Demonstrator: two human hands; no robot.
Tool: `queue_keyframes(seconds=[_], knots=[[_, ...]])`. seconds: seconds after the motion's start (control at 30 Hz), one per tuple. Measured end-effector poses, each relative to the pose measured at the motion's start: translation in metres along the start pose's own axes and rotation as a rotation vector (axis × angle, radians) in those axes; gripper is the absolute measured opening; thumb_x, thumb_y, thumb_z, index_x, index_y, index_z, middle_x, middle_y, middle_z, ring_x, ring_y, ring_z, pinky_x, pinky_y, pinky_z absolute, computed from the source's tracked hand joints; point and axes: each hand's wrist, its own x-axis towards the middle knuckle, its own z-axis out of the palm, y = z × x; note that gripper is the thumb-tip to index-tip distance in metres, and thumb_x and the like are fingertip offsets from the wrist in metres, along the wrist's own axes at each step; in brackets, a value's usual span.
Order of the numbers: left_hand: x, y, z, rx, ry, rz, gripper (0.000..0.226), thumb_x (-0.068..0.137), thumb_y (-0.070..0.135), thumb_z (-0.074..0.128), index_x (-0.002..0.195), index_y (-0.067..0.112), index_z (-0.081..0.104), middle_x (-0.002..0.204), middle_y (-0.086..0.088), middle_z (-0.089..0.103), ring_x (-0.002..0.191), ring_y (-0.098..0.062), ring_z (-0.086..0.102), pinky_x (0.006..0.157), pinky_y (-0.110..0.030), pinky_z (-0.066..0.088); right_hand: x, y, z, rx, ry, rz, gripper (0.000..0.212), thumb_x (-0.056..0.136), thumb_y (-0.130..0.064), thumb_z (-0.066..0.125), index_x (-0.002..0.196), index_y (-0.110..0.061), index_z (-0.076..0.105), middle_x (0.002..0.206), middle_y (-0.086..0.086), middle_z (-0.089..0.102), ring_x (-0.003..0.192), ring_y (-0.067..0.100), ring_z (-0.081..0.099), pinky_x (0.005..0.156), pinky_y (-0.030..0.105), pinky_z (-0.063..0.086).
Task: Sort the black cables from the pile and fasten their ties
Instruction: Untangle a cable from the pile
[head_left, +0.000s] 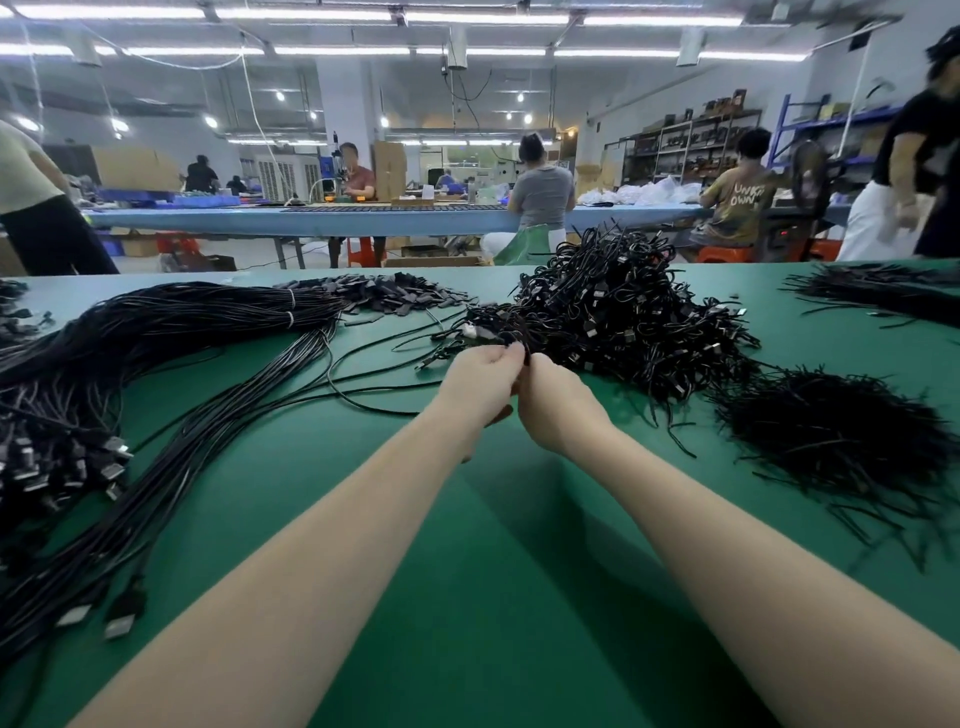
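Left hand (483, 379) and right hand (550, 402) meet at the pile (623, 317) edge, both grips pinched on one cable (511, 338), presumably to cinch its tie.

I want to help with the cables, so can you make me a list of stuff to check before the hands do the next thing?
1. Both hands on the job: left hand and right hand meet at one small coiled black cable bundle. Ok.
2. Thin black tie strip pinched between the fingertips. Ok.
3. Tie fastened round the bundle: hidden by the fingers. Cannot tell.
4. Bundle free of the big tangled pile of coiled black cables: it lies right against the pile's edge. Cannot tell.
5. Spare ties ready: fuzzy heap of loose black ties lies to the right. Ok.
6. Bare green table mat in front for working. Ok.
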Motion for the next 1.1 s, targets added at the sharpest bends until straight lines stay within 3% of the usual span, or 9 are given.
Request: queue_keyframes(seconds=[0.13, 0.23, 0.33, 0.5, 0.63, 0.73, 0.87, 1.0, 1.1], knots=[[-0.013, -0.013, 0.013, 0.545, 0.304, 0.385, 0.042, 0.095, 0.009, 0.043, 0.137, 0.014, 0.040, 0.128, -0.006, 0.050, 0.118, -0.025, 0.046, 0.094, -0.035, 0.036, 0.004, 0.017, -0.010, -0.097, -0.044, -0.087, 0.020, 0.103, -0.026, 0.026, 0.091, -0.014, 0.038, 0.085, 0.004, 0.045, 0.089, 0.032, 0.055, 0.071, 0.037, 0.038], [-0.019, -0.023, 0.013, 1.270, 0.268, 0.583, 0.066, 0.085, 0.005, 0.034, 0.148, 0.021, 0.022, 0.148, -0.004, 0.027, 0.134, -0.025, 0.027, 0.106, -0.034, 0.026, -0.001, 0.019, -0.022, -0.169, -0.126, -0.233, 0.022, 0.100, -0.014, 0.030, 0.108, -0.004, 0.047, 0.084, 0.005, 0.048, 0.091, 0.033, 0.057, 0.070, 0.037, 0.040], [-0.018, -0.026, 0.003, 1.609, 0.371, 0.887, 0.033, 0.082, 0.016, 0.047, 0.108, 0.024, 0.066, 0.102, 0.007, 0.065, 0.097, -0.014, 0.063, 0.084, -0.025, 0.046, -0.008, 0.026, -0.036, -0.211, -0.217, -0.365, 0.019, 0.101, -0.013, 0.030, 0.107, -0.005, 0.047, 0.097, 0.012, 0.057, 0.078, 0.026, 0.050, 0.069, 0.036, 0.041], [-0.021, -0.036, 0.007, 1.724, 0.289, 0.936, 0.011, 0.072, 0.018, 0.057, 0.063, 0.021, 0.061, 0.057, 0.007, 0.056, 0.049, -0.012, 0.055, 0.050, -0.023, 0.042, -0.025, 0.033, -0.054, -0.861, -0.035, -0.628, 0.019, 0.100, -0.018, 0.029, 0.106, -0.016, 0.046, 0.104, 0.001, 0.056, 0.094, 0.024, 0.057, 0.069, 0.034, 0.032], [-0.025, -0.041, 0.009, 1.566, 0.211, 0.690, 0.008, 0.076, 0.022, 0.065, 0.082, 0.019, 0.060, 0.074, 0.001, 0.063, 0.063, -0.015, 0.063, 0.049, -0.026, 0.042, -0.021, 0.027, -0.068, -1.095, 0.075, -0.558, 0.031, 0.099, -0.032, 0.040, 0.125, -0.017, 0.047, 0.122, 0.004, 0.056, 0.111, 0.025, 0.051, 0.085, 0.037, 0.035], [-0.016, -0.052, -0.008, 1.244, 0.154, 0.473, 0.010, 0.098, 0.013, 0.036, 0.103, 0.009, 0.043, 0.096, -0.009, 0.058, 0.087, -0.031, 0.060, 0.061, -0.033, 0.034, -0.013, 0.047, -0.098, -0.769, 0.072, -0.104, 0.026, 0.093, -0.039, 0.057, 0.092, -0.014, 0.049, 0.097, 0.003, 0.061, 0.091, 0.026, 0.059, 0.070, 0.034, 0.041], [-0.014, -0.066, -0.022, 0.957, 0.094, 0.444, 0.025, 0.103, 0.023, 0.029, 0.081, 0.014, 0.032, 0.074, -0.003, 0.046, 0.062, -0.023, 0.046, 0.052, -0.033, 0.025, -0.016, 0.089, -0.096, -0.473, -0.375, 0.271, 0.053, 0.085, -0.056, 0.061, 0.069, -0.007, 0.051, 0.063, 0.003, 0.057, 0.049, 0.016, 0.057, 0.043, 0.023, 0.046], [-0.008, -0.067, -0.024, 0.797, 0.077, 0.426, 0.033, 0.103, 0.028, 0.028, 0.072, 0.018, 0.028, 0.066, -0.003, 0.044, 0.057, -0.020, 0.041, 0.051, -0.034, 0.022, -0.019, 0.114, -0.079, -0.298, -0.264, 0.355, 0.033, 0.088, -0.036, 0.065, 0.089, -0.004, 0.071, 0.062, 0.006, 0.065, 0.049, 0.018, 0.058, 0.043, 0.021, 0.046], [-0.007, -0.068, -0.027, 0.712, 0.089, 0.411, 0.034, 0.103, 0.029, 0.028, 0.071, 0.018, 0.028, 0.063, -0.003, 0.045, 0.056, -0.020, 0.041, 0.050, -0.034, 0.022, -0.018, 0.110, -0.080, -0.322, -0.316, 0.368, 0.025, 0.093, -0.026, 0.058, 0.093, -0.003, 0.066, 0.067, 0.006, 0.060, 0.053, 0.019, 0.053, 0.043, 0.022, 0.043]])
